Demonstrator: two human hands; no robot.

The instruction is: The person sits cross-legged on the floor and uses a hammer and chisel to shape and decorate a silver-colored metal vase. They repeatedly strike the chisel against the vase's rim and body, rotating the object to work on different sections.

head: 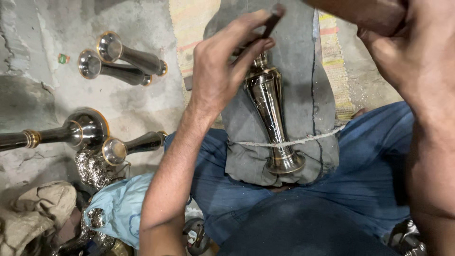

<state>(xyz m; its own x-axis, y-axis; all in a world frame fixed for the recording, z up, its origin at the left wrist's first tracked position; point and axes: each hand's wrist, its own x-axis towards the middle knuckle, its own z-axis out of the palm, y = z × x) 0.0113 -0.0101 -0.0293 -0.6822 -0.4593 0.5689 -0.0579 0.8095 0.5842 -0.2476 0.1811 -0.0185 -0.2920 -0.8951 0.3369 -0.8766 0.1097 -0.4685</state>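
Brass-and-dark metal vase [272, 118] lies lengthwise on a grey cloth pad [303, 71] across the person's lap, flared foot toward the body, neck pointing away. White cord [303, 141] crosses the pad and the vase's lower stem, just above the foot. Blue trousers [374, 156] under the pad on both sides.

Left hand [225, 61]: grip closed round a thin dark tool [271, 21], pinched betw. thumb and fingers, tool angled up and away; fingers sit right over the vase's neck end. Whether tool tip touches the metal – can't tell, hand covers it.

Right hand [403, 52]: top right of view, very close to camera, mostly cut off by the frame edge. Grip can't be read; nothing seen in it.

On the concrete floor [137, 104], to the person's left: two slim trumpet-shaped vases [125, 59] lying side by side, mouths toward upper left; nearer, a bigger vase [71, 132] w/ brass ring, and a small dark one [132, 146] next to it. Below those, crumpled silvery piece [92, 168], light blue plastic bag [121, 206], beige rag [33, 213] at bottom left. Striped mat [334, 61] shows beyond the pad.
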